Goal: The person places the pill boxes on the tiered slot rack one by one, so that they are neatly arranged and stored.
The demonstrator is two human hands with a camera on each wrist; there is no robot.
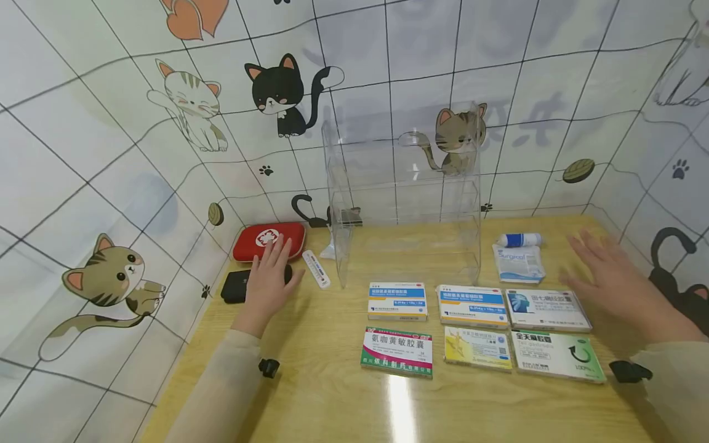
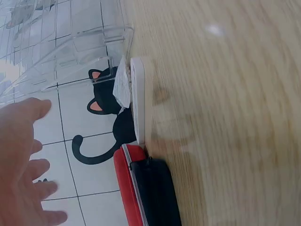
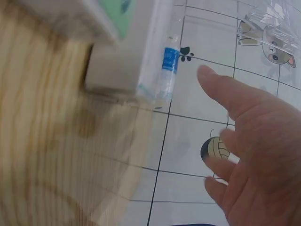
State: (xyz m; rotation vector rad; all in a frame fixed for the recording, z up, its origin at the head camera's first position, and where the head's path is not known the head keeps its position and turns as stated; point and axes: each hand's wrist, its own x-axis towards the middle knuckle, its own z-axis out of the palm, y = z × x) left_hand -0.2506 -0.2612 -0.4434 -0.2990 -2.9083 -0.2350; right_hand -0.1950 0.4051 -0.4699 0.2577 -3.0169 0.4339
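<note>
My left hand is spread flat with straight fingers over a black case, its fingertips reaching the red first-aid pouch. In the left wrist view the left hand hovers beside the red pouch and black case. A white thermometer lies just right of it. My right hand is open with fingers spread, above the table at the right, near a white medicine box. Several medicine boxes lie in two rows at the front.
A clear acrylic shelf rack stands at the back centre of the wooden table. A white sachet and a small blue-and-white tube lie behind the boxes at the right. Cat-patterned cloth walls enclose the table.
</note>
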